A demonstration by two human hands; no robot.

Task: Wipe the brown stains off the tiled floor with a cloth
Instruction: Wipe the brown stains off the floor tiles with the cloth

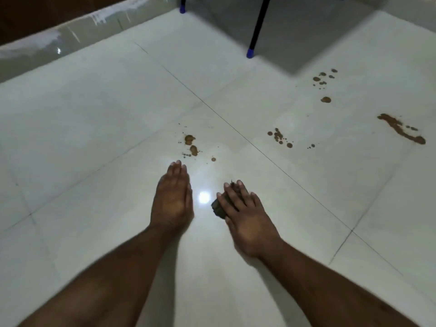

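My left hand (pixel 173 197) lies flat on the white tiled floor (pixel 94 114), fingers straight and together, holding nothing. My right hand (pixel 245 213) presses a small dark cloth (pixel 218 207) onto the floor with straight, spread fingers; most of the cloth is hidden under the palm. A cluster of brown stains (pixel 191 145) lies just beyond my left fingertips. A second brown cluster (pixel 279 137) sits further right, a long brown streak (pixel 401 129) at the far right, and small brown spots (pixel 324 83) further back.
Two black chair legs with blue caps (pixel 250 53) (pixel 182 8) stand at the back. A glossy skirting (pixel 70 38) runs along the back left wall. Dark grout lines cross the floor diagonally.
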